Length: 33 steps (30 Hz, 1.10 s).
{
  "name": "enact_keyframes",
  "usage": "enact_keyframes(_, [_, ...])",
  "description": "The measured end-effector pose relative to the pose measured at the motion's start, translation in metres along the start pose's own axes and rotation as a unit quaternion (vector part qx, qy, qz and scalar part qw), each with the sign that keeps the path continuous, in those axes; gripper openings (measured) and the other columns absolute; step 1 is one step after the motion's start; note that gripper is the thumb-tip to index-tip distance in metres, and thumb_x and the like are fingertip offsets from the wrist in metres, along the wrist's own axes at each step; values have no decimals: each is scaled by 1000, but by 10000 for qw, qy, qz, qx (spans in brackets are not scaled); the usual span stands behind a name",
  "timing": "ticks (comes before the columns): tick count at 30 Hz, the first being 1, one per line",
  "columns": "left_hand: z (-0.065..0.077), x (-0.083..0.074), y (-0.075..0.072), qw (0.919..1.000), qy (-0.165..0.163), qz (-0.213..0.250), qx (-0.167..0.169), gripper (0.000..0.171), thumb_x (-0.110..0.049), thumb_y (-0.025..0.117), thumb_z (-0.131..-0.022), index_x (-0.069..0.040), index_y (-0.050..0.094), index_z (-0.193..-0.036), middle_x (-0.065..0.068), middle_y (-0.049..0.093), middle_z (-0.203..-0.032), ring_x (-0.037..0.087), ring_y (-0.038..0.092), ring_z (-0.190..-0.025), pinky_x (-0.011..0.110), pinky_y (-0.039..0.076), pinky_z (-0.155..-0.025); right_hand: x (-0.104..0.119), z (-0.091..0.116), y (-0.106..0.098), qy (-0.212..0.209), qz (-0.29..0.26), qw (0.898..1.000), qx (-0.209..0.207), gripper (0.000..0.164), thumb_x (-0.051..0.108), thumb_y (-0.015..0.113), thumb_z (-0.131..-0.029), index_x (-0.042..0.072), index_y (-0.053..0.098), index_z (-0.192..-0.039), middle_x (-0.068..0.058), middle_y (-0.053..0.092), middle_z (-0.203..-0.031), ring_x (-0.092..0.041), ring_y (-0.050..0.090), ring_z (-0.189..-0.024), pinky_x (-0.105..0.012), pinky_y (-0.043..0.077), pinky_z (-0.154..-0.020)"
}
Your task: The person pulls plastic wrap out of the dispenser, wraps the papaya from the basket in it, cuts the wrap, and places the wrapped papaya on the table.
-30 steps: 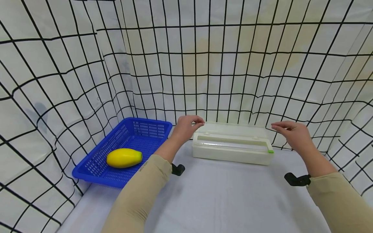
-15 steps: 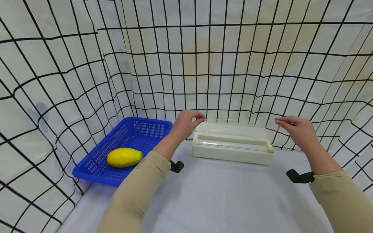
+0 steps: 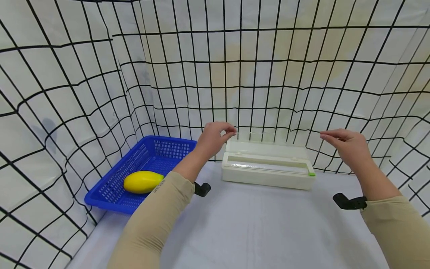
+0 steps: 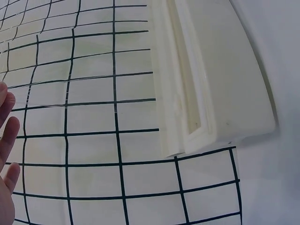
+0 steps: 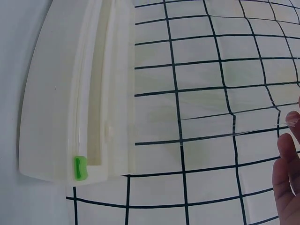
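A white cling film dispenser (image 3: pixel 265 180) sits at the back of the table with its lid (image 3: pixel 268 148) raised. The film roll (image 3: pixel 265 167) shows in its slot, and a green slider (image 3: pixel 311 174) marks the right end. Clear cling film (image 3: pixel 263 136), nearly invisible, stretches above the lid between both hands. My left hand (image 3: pixel 215 139) pinches one corner with thumb and forefinger, its other fingers loosely bent in the left wrist view. Farther right, my right hand (image 3: pixel 351 146) pinches the other corner; thin film edges run from its fingertips (image 5: pixel 293 118) in the right wrist view.
A blue plastic basket (image 3: pixel 111 203) stands at the left, holding a yellow oblong fruit (image 3: pixel 142 182), partly behind the left forearm. Black wire grid (image 3: pixel 240 87) over white sheeting encloses the back and sides. White cloth (image 3: pixel 262 228) covers the table.
Both hands have risen, pulling the film higher above the dispenser. My right hand has also shifted slightly right. The dispenser and basket have stayed in place.
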<state>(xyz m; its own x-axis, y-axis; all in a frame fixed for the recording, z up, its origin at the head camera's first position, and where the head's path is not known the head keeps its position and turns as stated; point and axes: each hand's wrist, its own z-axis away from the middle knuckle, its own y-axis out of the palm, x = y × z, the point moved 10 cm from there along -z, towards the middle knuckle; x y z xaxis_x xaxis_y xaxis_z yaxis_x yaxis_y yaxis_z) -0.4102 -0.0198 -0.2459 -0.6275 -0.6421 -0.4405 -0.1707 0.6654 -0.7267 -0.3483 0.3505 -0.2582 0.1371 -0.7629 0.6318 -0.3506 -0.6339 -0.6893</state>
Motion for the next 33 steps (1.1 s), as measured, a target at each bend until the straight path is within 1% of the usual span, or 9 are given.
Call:
enact_keyframes(1, [0, -1, -1, 10000, 7, -3, -12, 18, -27, 65, -97, -19, 75, -110, -8, 72, -109, 14, 60, -112, 39, 30, -112, 0, 1, -1, 7, -16, 10000, -21, 54, 54, 53, -97, 10, 68, -126, -7, 63, -125, -16, 49, -109, -30, 42, -79])
enact_keyframes(4, [-1, -5, -6, 10000, 65, 0, -74, 17, -25, 66, -97, -19, 75, -109, -7, 72, -111, 15, 60, -114, 39, 28, -113, 3, 2, -5, 33, -115, 9999, -69, 55, 55, 55, -96, 11, 68, -126, -1, 62, -121, -14, 49, -105, -28, 42, -78])
enact_keyframes(12, [-2, -16, -20, 9992, 331, -94, -213, 18, -25, 66, -97, -17, 76, -109, -6, 73, -109, 14, 62, -111, 40, 31, -110, 13, 6, -16, -83, -157, 9995, -254, 53, 55, 55, -96, 13, 69, -125, 5, 63, -119, -12, 49, -101, -21, 41, -74])
enact_keyframes(14, [-3, -20, -23, 9989, 413, -88, -224, 17, -25, 66, -96, -16, 76, -108, -5, 73, -108, 13, 63, -110, 38, 35, -109, 15, 6, -20, -138, -179, 9993, -303, 51, 54, 56, -96, 13, 69, -125, 9, 63, -117, -11, 49, -101, -19, 41, -73])
enact_keyframes(18, [-3, -27, -29, 9981, 540, -136, -251, 18, -25, 66, -96, -16, 76, -108, -6, 73, -107, 12, 63, -108, 36, 36, -108, 19, 8, -26, -203, -289, 9987, -355, 48, 50, 59, -96, 13, 70, -123, 16, 64, -114, -8, 50, -101, -17, 40, -73])
enact_keyframes(21, [-1, -31, -34, 9978, 595, -143, -257, 18, -25, 66, -96, -15, 76, -108, -6, 73, -107, 13, 63, -108, 37, 34, -108, 22, 9, -30, -247, -276, 9986, -382, 46, 49, 60, -96, 13, 70, -123, 16, 63, -114, -8, 50, -102, -15, 40, -72])
enact_keyframes(26, [7, -35, -37, 9975, 657, -211, -158, 15, -23, 67, -96, -17, 76, -107, -7, 73, -107, 12, 63, -109, 39, 35, -106, 25, 17, -32, -279, -222, 9987, -374, 46, 48, 61, -95, 13, 71, -121, 13, 60, -115, -9, 49, -100, -14, 40, -69])
enact_keyframes(29, [16, -39, -37, 9965, 799, -246, -51, 13, -20, 68, -95, -17, 76, -105, -7, 73, -105, 11, 63, -108, 37, 38, -103, 26, 27, -33, -359, -243, 9983, -400, 42, 44, 63, -95, 11, 72, -118, 18, 60, -108, -10, 48, -94, -13, 40, -66])
enact_keyframes(33, [34, -49, -37, 9939, 1096, -61, 85, 11, -14, 69, -94, -15, 76, -102, -6, 73, -102, 12, 64, -104, 35, 43, -99, 26, 45, -34, -484, -153, 9981, -346, 36, 39, 65, -95, 10, 73, -114, 26, 60, -98, -9, 48, -89, -14, 41, -62])
